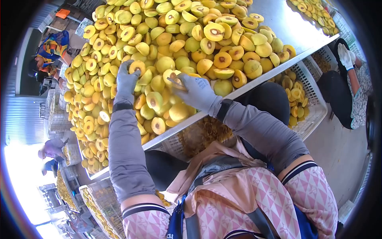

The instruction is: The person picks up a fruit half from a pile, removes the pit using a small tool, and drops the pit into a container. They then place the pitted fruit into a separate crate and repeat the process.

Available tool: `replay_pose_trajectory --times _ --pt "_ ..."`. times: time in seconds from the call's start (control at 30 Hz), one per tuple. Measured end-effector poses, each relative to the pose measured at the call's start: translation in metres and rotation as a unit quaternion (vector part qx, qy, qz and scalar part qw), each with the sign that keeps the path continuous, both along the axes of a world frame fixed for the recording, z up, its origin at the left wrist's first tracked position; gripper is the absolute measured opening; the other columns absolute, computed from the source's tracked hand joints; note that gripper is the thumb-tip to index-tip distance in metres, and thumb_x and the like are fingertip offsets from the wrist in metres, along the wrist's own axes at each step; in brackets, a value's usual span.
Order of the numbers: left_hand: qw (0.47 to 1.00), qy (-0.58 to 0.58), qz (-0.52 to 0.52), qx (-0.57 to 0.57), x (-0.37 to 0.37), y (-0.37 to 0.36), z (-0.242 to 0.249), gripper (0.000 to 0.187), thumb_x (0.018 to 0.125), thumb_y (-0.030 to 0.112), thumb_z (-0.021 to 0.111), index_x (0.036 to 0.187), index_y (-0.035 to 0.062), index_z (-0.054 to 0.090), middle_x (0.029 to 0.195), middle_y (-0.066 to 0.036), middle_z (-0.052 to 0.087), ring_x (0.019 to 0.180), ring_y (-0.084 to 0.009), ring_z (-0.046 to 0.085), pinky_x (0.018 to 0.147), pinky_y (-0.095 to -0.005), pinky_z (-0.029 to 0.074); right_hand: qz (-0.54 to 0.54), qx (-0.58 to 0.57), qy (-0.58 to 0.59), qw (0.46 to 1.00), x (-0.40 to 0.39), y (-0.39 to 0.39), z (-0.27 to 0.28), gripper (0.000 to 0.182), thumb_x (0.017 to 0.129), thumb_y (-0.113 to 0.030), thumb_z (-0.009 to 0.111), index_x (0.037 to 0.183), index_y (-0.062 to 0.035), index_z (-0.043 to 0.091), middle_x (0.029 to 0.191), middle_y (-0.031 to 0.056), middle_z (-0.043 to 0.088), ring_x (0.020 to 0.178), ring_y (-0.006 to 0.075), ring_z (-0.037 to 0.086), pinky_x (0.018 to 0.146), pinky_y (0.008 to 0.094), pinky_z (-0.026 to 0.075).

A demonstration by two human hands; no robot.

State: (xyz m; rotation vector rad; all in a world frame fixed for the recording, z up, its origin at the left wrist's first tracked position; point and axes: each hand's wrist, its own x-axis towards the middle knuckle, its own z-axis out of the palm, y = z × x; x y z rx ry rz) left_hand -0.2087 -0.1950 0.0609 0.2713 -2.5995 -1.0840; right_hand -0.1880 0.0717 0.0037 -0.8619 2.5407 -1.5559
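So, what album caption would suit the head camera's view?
Gloved left hand and right hand among halved yellow peaches heaped on a metal table.

fruit halves (164, 39) heaped on table (274, 16); crate (314, 99) below table edge, right; stacked crates (55, 113) left.

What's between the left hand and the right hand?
Yellow fruit, piled close together, lies between the left hand and the right hand, as the head view shows.
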Motion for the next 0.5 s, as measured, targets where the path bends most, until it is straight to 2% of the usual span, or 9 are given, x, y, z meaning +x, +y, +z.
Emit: replay_pose_trajectory --times 0.1,0.17,0.23,0.27,0.37,0.4,0.5 --pt "0.996 0.08 -0.031 0.011 0.023 0.002 0.002 0.044 0.085 -0.004 0.068 0.127 0.0015 0.056 0.117 -0.008 0.062 0.096 -0.0138 0.062 0.081 -0.0267 0.055 0.008 0.025 -0.03 0.999 -0.002 0.0 0.005 0.041 0.089 -0.038 0.066 0.117 -0.0086 0.06 0.091 0.0183 0.07 0.089 0.0384 0.068 0.078 0.0476 0.053" --pt "0.991 0.106 -0.043 0.072 0.041 0.001 0.008 0.044 0.087 -0.005 0.067 0.129 0.0026 0.055 0.116 -0.007 0.062 0.095 -0.0137 0.062 0.079 -0.0274 0.056 0.015 0.031 -0.054 0.998 -0.003 0.002 0.009 0.043 0.089 -0.039 0.066 0.117 -0.0075 0.06 0.092 0.019 0.07 0.089 0.0392 0.068 0.078 0.0478 0.053" --pt "0.976 0.104 -0.047 0.188 0.064 0.01 0.027 0.044 0.089 -0.005 0.064 0.131 0.0032 0.053 0.116 -0.007 0.061 0.096 -0.0145 0.063 0.08 -0.0287 0.057 0.001 0.005 -0.066 0.998 -0.003 0.001 0.007 0.046 0.088 -0.04 0.067 0.118 -0.0061 0.06 0.091 0.0198 0.07 0.088 0.0388 0.068 0.078 0.0464 0.053" --pt "0.973 0.09 -0.026 0.212 0.081 0.023 0.042 0.047 0.092 -0.007 0.061 0.136 0.0029 0.048 0.121 -0.007 0.061 0.103 -0.0156 0.063 0.085 -0.0312 0.058 -0.005 -0.008 -0.072 0.997 -0.003 0.001 0.008 0.047 0.088 -0.041 0.067 0.118 -0.0055 0.06 0.091 0.0201 0.07 0.088 0.0386 0.068 0.077 0.0457 0.053" --pt "0.937 0.063 -0.096 0.331 0.129 0.05 0.069 0.049 0.093 -0.006 0.06 0.14 0.0027 0.047 0.125 -0.009 0.061 0.109 -0.0167 0.063 0.09 -0.0335 0.058 0.02 -0.095 -0.115 0.989 0.002 0.008 0.028 0.05 0.088 -0.044 0.068 0.116 -0.0031 0.061 0.09 0.0218 0.069 0.085 0.0382 0.068 0.076 0.0445 0.053" --pt "0.936 0.054 -0.094 0.334 0.143 0.056 0.071 0.051 0.094 -0.007 0.059 0.142 0.0025 0.045 0.126 -0.009 0.062 0.112 -0.0174 0.063 0.092 -0.0343 0.058 0.034 -0.111 -0.133 0.984 0.005 0.01 0.036 0.049 0.087 -0.041 0.073 0.114 -0.002 0.063 0.084 0.0138 0.07 0.077 0.0278 0.068 0.072 0.0374 0.052" --pt "0.928 0.092 -0.056 0.358 0.179 0.093 0.071 0.05 0.093 -0.006 0.06 0.141 0.0025 0.046 0.123 -0.009 0.063 0.108 -0.0168 0.065 0.09 -0.0328 0.059 0.135 -0.255 -0.245 0.926 0.037 0.023 0.066 0.043 0.086 -0.033 0.078 0.112 -0.0024 0.064 0.084 0.0026 0.067 0.075 0.0124 0.062 0.068 0.0302 0.05"
